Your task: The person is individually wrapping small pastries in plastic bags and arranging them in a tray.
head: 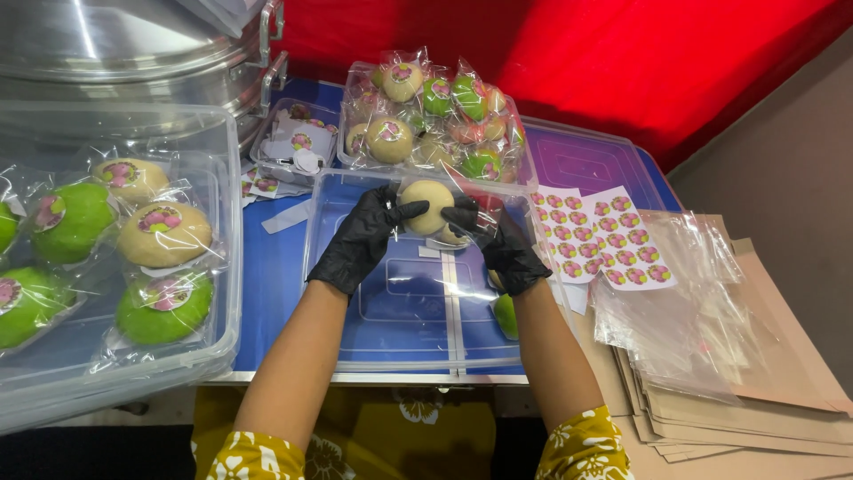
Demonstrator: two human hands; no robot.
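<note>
Both my hands wear black gloves and together hold a round beige bun (427, 204) in a clear plastic wrapper. My left hand (362, 238) grips its left side, thumb across the front. My right hand (500, 243) pinches the wrapper on the right. They hover over a clear plastic box (400, 311) on a blue lid. A green bun (506, 315) lies in that box, partly hidden by my right forearm. Sticker sheets (604, 238) with round pink and green labels lie to the right.
A clear tub (227, 293) at left holds wrapped green and beige buns. A heap of wrapped buns (435, 120) sits behind. Large metal steamer (133, 53) at top left. Clear bags (675, 302) and brown cardboard sheets (782, 391) lie at right. A small tray of stickers (298, 142) is behind.
</note>
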